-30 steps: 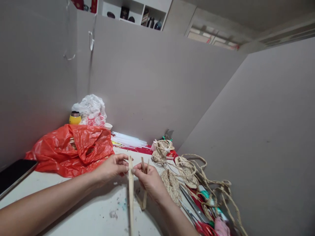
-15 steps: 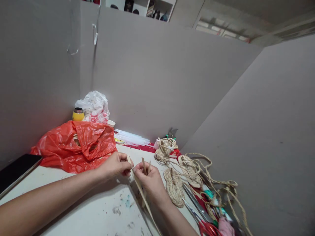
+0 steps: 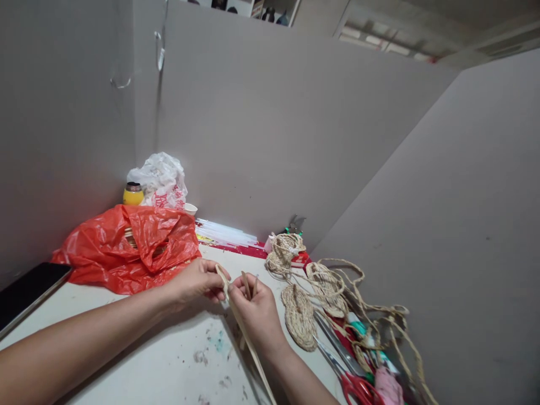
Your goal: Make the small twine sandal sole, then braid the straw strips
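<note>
A long, narrow, pale strip [image 3: 250,344], perhaps straw or wood, runs from between my hands down toward the bottom edge. Near its upper end, my left hand [image 3: 206,280] pinches it between thumb and fingers. Close beside, my right hand [image 3: 256,309] is also closed on the strip, thumb pressed against it. Short brown strip ends [image 3: 246,285] poke up from between the right fingers; their lower parts are mostly hidden by that hand. Right of my hands lies a woven straw sole shape [image 3: 298,316], flat on the white table [image 3: 185,360].
A red plastic bag [image 3: 101,247] and a black phone [image 3: 31,298] are at left. Behind stand a yellow jar [image 3: 133,194] and a white bag [image 3: 162,174]. Clear sticks [image 3: 228,233] lie at the back. Coiled straw cord [image 3: 284,251] and red-handled scissors [image 3: 358,388] are at right.
The upper end of the pale strip has twisted slightly between my fingers. Both hands keep nearly the same place and grip. The camera view has shifted a little.
</note>
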The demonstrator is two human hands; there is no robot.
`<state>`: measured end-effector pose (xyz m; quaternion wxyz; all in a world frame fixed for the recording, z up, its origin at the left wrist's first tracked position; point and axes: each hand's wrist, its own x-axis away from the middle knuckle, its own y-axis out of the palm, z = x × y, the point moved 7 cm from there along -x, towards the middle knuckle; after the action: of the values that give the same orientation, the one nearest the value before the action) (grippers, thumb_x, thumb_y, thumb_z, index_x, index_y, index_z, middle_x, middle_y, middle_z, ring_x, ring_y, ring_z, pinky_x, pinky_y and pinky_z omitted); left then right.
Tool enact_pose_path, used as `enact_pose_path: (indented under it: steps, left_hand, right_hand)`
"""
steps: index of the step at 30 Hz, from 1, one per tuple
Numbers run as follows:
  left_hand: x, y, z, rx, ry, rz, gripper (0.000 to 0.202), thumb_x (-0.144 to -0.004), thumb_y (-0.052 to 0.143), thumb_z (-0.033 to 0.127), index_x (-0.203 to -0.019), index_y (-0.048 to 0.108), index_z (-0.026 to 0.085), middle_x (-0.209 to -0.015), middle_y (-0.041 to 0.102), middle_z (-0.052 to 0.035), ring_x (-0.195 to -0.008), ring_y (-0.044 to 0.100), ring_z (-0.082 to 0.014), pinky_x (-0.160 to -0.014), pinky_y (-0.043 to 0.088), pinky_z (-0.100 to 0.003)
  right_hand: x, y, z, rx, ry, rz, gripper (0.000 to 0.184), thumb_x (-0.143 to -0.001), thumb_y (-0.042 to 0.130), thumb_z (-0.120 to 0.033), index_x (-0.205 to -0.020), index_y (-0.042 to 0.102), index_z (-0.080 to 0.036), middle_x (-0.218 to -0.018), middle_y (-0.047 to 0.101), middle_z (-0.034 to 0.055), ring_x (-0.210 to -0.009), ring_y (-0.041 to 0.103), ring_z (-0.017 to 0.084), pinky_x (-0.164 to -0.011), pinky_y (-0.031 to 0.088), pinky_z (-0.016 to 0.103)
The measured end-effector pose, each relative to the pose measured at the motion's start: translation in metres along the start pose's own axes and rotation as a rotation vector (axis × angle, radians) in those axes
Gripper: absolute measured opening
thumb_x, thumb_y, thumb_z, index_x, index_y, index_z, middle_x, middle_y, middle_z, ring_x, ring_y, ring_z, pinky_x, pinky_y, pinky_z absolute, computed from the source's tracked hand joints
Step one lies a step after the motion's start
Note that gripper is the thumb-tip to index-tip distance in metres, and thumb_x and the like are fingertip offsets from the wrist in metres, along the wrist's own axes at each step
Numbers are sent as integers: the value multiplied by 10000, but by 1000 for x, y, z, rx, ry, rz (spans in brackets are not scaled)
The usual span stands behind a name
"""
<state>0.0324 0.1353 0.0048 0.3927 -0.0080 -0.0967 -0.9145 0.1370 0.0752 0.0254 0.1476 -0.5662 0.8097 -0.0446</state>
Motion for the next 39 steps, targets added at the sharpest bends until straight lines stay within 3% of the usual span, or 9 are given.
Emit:
enact_pose_path:
  steps: [5, 8, 14, 22, 27, 33, 39]
  left_hand:
    - [2, 4, -1, 73, -20, -17, 104, -646, 595, 197, -731, 616, 141, -650, 612, -8, -564, 555, -100, -546, 438, -218]
    - [1, 3, -3, 58, -22, -1, 87, -656, 614, 217, -694, 594, 142, -609, 593, 0, -553, 550, -103, -560, 445, -231]
    - [-2, 0, 2, 16, 40, 35, 110, -618, 640, 200, -695, 626, 122, -637, 598, 3, -549, 523, -89, -577, 429, -225]
    - [-3, 2, 5, -144, 138, 22, 48, -624, 577, 171, -595, 555, 139, -521, 487, 51, -491, 414, -64, -512, 308, -199]
    - [2, 8, 11, -174, 184, 21, 61, -608, 588, 158, -657, 558, 137, -594, 507, 46, -543, 431, -70, -527, 310, -196]
    - [1, 4, 10, -89, 154, 73, 136, -577, 631, 164, -685, 549, 144, -603, 532, 46, -548, 466, -69, -531, 344, -191]
    - [-2, -3, 6, -41, 73, 117, 193, -559, 638, 160, -738, 567, 145, -598, 576, 39, -541, 533, -89, -565, 403, -218]
  right_hand:
    - [3, 2, 0, 37, -52, -5, 113, -702, 557, -210, -616, 487, -188, -530, 476, -52, -489, 391, 95, -467, 308, 204]
    - [4, 3, -2, 27, -59, -8, 127, -706, 559, -221, -608, 486, -188, -529, 468, -53, -494, 389, 95, -472, 313, 203]
    - [-1, 0, 3, -58, 51, -1, 112, -660, 565, -226, -607, 474, -187, -510, 436, -62, -478, 385, 90, -458, 323, 197]
    - [-4, 2, 7, -48, 54, -61, 134, -687, 595, -287, -722, 540, -170, -501, 419, -75, -454, 347, 87, -437, 285, 200]
    - [-6, 1, 9, -12, 34, -69, 119, -677, 583, -267, -661, 552, -154, -547, 478, -40, -506, 390, 94, -473, 320, 203]
    - [-8, -1, 8, 7, 26, -64, 125, -665, 582, -260, -612, 531, -159, -545, 472, -40, -502, 399, 92, -482, 334, 207]
    - [-7, 4, 10, -68, 45, -145, 167, -679, 606, -299, -618, 533, -162, -561, 529, -13, -510, 452, 108, -501, 359, 225]
